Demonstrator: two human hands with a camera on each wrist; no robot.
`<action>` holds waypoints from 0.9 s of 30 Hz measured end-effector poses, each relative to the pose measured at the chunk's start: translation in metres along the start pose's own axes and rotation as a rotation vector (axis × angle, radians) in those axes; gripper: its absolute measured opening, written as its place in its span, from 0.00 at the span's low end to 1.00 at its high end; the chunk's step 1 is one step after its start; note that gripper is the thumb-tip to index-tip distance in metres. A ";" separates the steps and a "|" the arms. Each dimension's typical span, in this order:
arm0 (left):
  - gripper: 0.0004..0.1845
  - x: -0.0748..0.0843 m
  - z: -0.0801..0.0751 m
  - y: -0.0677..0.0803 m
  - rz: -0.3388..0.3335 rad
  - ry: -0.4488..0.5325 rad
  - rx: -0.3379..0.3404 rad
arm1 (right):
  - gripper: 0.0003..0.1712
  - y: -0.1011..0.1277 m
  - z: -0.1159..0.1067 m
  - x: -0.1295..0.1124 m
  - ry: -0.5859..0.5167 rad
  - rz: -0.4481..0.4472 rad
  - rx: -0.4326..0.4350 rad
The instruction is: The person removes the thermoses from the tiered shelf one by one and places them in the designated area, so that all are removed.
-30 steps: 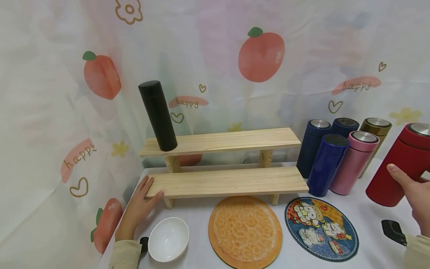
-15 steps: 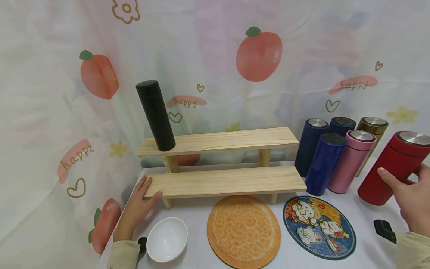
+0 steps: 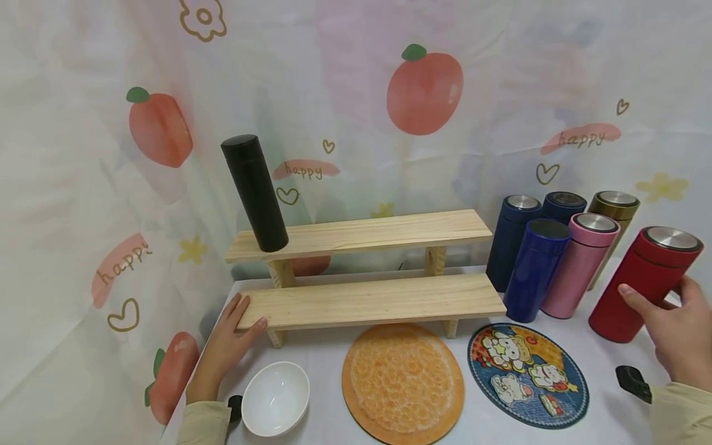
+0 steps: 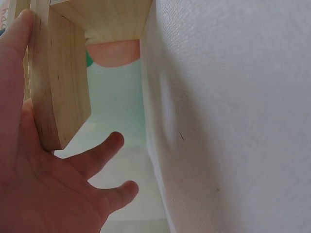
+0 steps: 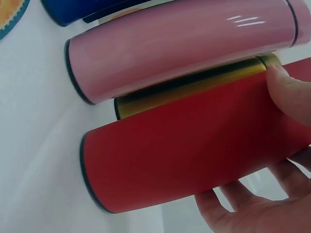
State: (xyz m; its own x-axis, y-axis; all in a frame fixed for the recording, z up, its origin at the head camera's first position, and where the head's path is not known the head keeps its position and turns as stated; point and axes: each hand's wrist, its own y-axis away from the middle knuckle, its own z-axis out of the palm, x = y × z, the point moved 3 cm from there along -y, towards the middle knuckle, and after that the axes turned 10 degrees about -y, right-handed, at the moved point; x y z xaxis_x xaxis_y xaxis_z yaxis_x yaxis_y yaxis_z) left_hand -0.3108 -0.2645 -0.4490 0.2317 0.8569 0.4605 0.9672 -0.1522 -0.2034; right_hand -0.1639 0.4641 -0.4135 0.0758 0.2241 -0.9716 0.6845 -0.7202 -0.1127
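On the white surface (image 3: 601,377), the right hand (image 3: 675,337) curls around the upright red cylindrical metal flask (image 3: 645,284); the left hand (image 3: 228,346), fingers spread, steadies the far-off lower pine shelf (image 3: 372,300).

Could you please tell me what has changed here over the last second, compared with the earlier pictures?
The right hand has closed round the red flask, thumb in front and fingers behind, and the flask sits slightly further left and more upright. The left hand stays on the lower shelf's left end. The black flask and white bowl are unmoved.
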 end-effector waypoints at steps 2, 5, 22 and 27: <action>0.46 0.000 0.000 0.000 0.003 0.002 -0.001 | 0.45 0.000 0.000 0.001 0.000 -0.006 0.018; 0.46 0.000 0.000 -0.001 0.006 0.012 -0.001 | 0.45 0.001 0.001 0.002 0.007 -0.013 0.038; 0.45 0.001 -0.001 0.002 0.040 0.036 0.033 | 0.51 -0.003 0.009 0.016 0.167 0.134 -0.097; 0.45 0.000 -0.001 0.001 0.038 0.033 0.032 | 0.50 -0.006 0.014 0.021 0.205 0.158 -0.085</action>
State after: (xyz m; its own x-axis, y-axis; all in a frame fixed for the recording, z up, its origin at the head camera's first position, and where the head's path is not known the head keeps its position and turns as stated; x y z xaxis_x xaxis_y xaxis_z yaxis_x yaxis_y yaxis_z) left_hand -0.3094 -0.2650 -0.4479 0.2716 0.8342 0.4800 0.9541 -0.1678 -0.2481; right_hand -0.1760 0.4638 -0.4366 0.3262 0.2478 -0.9123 0.7103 -0.7011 0.0635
